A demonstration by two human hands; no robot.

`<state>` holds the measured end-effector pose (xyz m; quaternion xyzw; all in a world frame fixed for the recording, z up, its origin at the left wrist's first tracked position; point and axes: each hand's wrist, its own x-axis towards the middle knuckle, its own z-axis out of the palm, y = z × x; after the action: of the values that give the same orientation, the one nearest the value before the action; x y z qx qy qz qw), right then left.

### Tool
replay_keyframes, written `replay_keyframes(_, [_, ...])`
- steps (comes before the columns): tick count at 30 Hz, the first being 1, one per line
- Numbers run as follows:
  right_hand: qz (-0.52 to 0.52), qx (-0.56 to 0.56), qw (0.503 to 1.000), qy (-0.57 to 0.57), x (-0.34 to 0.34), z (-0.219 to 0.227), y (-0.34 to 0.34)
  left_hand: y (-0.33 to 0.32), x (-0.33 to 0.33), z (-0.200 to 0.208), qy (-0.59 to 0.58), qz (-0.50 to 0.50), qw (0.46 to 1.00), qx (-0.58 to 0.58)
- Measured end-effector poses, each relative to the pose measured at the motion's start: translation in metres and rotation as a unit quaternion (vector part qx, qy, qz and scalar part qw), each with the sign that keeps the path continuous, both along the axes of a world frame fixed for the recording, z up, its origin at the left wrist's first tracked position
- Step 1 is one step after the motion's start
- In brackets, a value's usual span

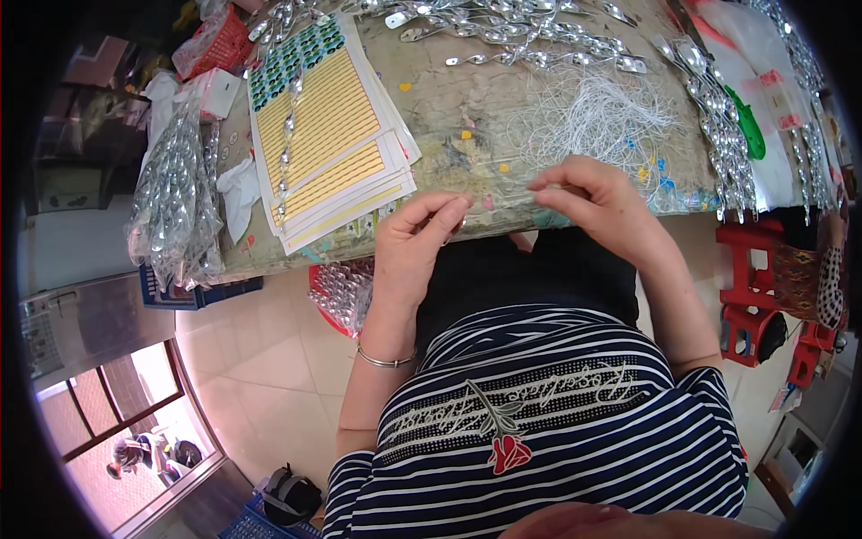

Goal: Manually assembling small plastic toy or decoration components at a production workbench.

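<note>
At the near edge of the worktop (440, 148), the left hand (409, 241) pinches thumb against forefinger; the right hand (611, 205) is loosely curled. Whether either grips a strand cannot be told. White threads (611, 121) lie tangled beyond the right hand; twisted silver strips (539, 60) lie along the far edge. The step seems to be fine thread handling; the next move probably calls for steady fingertip control. Printed sheets (346, 99) near the left corner show patterned rows, and the striped shirt (557, 467) carries decorative lettering.
</note>
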<state>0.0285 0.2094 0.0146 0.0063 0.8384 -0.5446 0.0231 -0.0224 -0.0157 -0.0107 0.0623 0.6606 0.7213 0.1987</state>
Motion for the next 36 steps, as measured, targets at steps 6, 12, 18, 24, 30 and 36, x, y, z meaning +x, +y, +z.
replay_keyframes(6, [-0.039, 0.077, 0.995, 0.057, 0.01, 0.0, 0.034, -0.016, -0.003, -0.008, -0.009, 0.01, 1.0, -0.003])
replay_keyframes(12, [-0.109, -0.019, 0.987, 0.115, 0.006, 0.013, 0.011, -0.004, -0.001, 0.004, 0.03, -0.046, 0.998, -0.005])
replay_keyframes(18, [-0.008, -0.028, 0.997, 0.078, -0.003, 0.023, -0.025, 0.025, 0.005, 0.011, 0.082, -0.063, 0.994, 0.028])
replay_keyframes(24, [-0.066, -0.049, 0.992, 0.091, -0.003, 0.01, -0.014, 0.023, 0.006, 0.007, 0.019, -0.083, 0.995, 0.05])
replay_keyframes(30, [-0.109, -0.171, 0.978, 0.058, -0.005, 0.003, -0.004, 0.022, 0.007, 0.004, 0.004, -0.079, 0.996, 0.038])
replay_keyframes(36, [-0.133, -0.244, 0.96, 0.032, -0.006, 0.004, -0.003, 0.023, 0.008, 0.002, -0.01, -0.086, 0.995, 0.044])
